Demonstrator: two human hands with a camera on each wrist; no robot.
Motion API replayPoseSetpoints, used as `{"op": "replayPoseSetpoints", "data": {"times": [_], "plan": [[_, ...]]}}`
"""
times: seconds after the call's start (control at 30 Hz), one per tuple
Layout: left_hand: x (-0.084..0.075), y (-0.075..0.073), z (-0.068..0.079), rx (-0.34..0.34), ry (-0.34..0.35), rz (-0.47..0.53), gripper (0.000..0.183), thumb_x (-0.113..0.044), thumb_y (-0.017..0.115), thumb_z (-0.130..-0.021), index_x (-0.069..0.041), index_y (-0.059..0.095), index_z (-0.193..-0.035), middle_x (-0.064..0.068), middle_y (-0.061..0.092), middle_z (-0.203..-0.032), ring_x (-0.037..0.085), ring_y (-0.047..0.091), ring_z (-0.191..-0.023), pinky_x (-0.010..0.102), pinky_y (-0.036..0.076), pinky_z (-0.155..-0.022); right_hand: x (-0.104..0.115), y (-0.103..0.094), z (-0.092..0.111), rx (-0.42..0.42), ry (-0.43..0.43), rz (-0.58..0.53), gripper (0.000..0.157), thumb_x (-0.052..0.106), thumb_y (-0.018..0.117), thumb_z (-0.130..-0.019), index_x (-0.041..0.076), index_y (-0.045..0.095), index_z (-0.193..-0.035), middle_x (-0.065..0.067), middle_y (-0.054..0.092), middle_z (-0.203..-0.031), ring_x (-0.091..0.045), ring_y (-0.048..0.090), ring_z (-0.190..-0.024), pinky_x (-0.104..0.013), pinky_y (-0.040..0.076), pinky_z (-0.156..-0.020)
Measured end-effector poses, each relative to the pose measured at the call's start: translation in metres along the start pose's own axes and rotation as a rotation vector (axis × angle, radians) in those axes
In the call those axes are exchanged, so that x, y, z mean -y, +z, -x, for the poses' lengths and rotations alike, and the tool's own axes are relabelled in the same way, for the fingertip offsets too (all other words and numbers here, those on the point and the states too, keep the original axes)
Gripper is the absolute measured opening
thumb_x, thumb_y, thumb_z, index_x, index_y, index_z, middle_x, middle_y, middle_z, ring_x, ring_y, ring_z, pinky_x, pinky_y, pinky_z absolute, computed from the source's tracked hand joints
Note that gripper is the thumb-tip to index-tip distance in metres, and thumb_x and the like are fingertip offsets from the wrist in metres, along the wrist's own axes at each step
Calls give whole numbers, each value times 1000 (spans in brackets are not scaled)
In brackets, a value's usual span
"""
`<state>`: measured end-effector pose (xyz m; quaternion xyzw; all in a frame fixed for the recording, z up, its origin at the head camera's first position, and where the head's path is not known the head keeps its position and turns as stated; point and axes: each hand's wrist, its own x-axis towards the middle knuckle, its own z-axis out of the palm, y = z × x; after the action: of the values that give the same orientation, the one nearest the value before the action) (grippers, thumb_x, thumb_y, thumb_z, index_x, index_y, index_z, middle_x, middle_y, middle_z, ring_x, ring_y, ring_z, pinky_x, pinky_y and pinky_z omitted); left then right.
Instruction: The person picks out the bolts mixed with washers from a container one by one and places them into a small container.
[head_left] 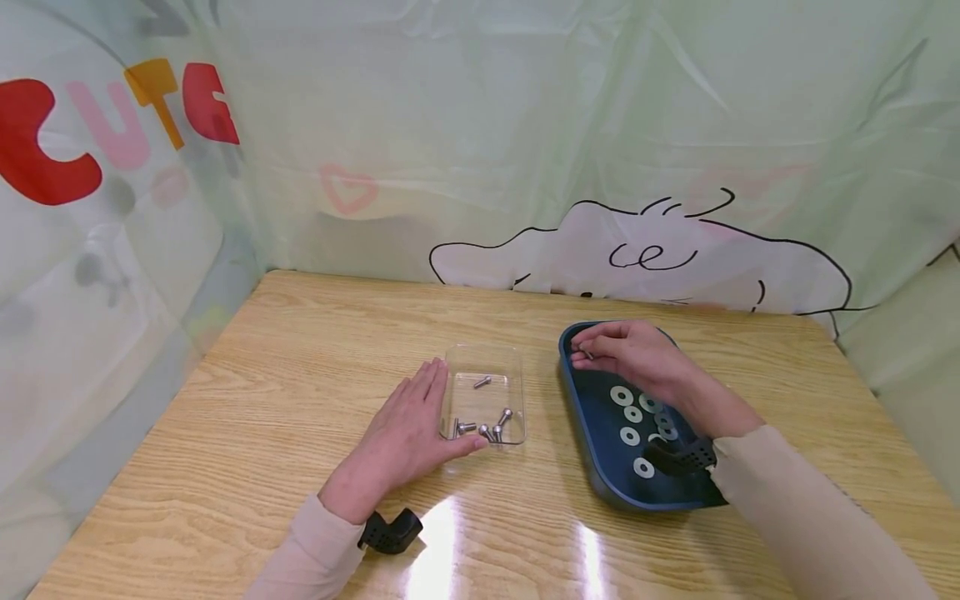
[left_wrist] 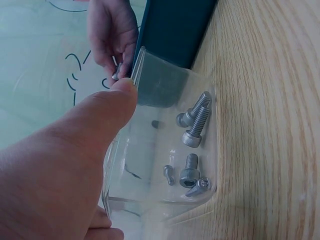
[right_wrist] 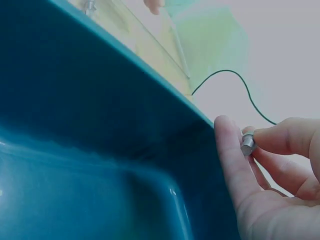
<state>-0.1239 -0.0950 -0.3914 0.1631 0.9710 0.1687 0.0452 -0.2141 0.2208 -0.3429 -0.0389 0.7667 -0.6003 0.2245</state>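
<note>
My left hand (head_left: pixel 408 429) rests against a clear plastic box (head_left: pixel 522 379), its straight fingers along the left wall and the thumb (left_wrist: pixel 117 102) along the near rim. In the box lie several metal socket-head screws; one screw (head_left: pixel 482 382) sits apart toward the back, and another screw (left_wrist: pixel 195 128) leans near the wall. My right hand (head_left: pixel 637 358) is over the back left of a dark blue bin (head_left: pixel 585 446) and pinches a small screw (right_wrist: pixel 248 143) between thumb and fingers, its head showing. Part of the bin is hidden under the right forearm.
Several pale flat washers (head_left: pixel 630 436) lie on the bin's floor. Both containers stand on a wood-grain table (head_left: pixel 315 358), the bin to the right of the box. A printed curtain (head_left: pixel 480 125) hangs behind the table's far edge and at its sides.
</note>
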Motion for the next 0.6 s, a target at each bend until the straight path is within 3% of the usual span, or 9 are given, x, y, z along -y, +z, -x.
{"op": "replayPoseSetpoints", "data": {"times": [0.3,0.6], "plan": [[0,0,1,6,-5,1,114,-79,51,-84,-3,10,-159,14,12,-167,27,12,-155,47,15,-126,7,4,4,30,-25,-67,37,5,51,-101,-19,47,-130,-20,59,-122,-15,72,-99,-30,56,-96],[0,0,-1,3,-2,-1,114,-79,51,-84,-3,10,-159,14,12,-167,28,12,-155,47,16,-126,13,17,2,63,-51,-10,35,5,50,-102,-19,50,-128,-15,61,-117,-19,70,-102,-35,56,-98]]}}
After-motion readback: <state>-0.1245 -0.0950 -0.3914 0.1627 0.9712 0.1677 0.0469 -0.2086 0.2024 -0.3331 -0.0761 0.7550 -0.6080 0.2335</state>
